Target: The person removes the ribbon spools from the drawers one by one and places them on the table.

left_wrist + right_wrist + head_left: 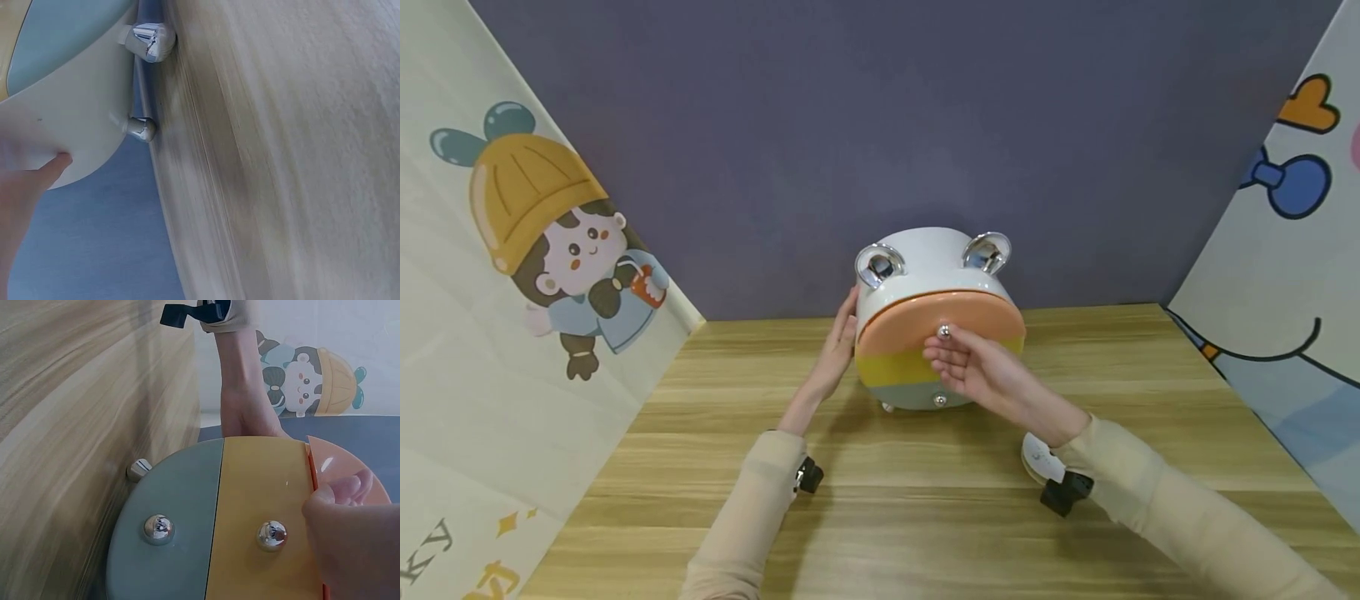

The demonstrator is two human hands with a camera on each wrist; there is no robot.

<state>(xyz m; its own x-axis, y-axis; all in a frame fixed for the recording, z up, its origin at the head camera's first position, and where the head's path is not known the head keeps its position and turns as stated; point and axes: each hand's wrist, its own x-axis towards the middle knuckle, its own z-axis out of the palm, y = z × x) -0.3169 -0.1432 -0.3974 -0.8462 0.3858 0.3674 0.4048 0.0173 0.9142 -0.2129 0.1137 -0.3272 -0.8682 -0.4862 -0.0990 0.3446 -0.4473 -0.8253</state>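
Note:
A small white drawer cabinet (925, 262) with chrome ears stands on the wooden table. Its rounded front has an orange top drawer (898, 325), a yellow middle drawer (265, 481) and a grey-green bottom drawer (178, 487). My right hand (981, 367) pinches the chrome knob (943, 331) of the orange drawer between thumb and fingers. In the right wrist view a red edge shows where the orange front stands slightly out from the yellow one. My left hand (833, 358) rests with extended fingers against the cabinet's left side; its fingertip (59, 164) touches the white wall.
Short chrome feet (142, 128) hold the cabinet above the table (895, 517). Behind it rises a dark blue-grey wall (880, 125). Cartoon-printed panels flank the table. A white rounded object (1041, 460) lies partly hidden beneath my right wrist.

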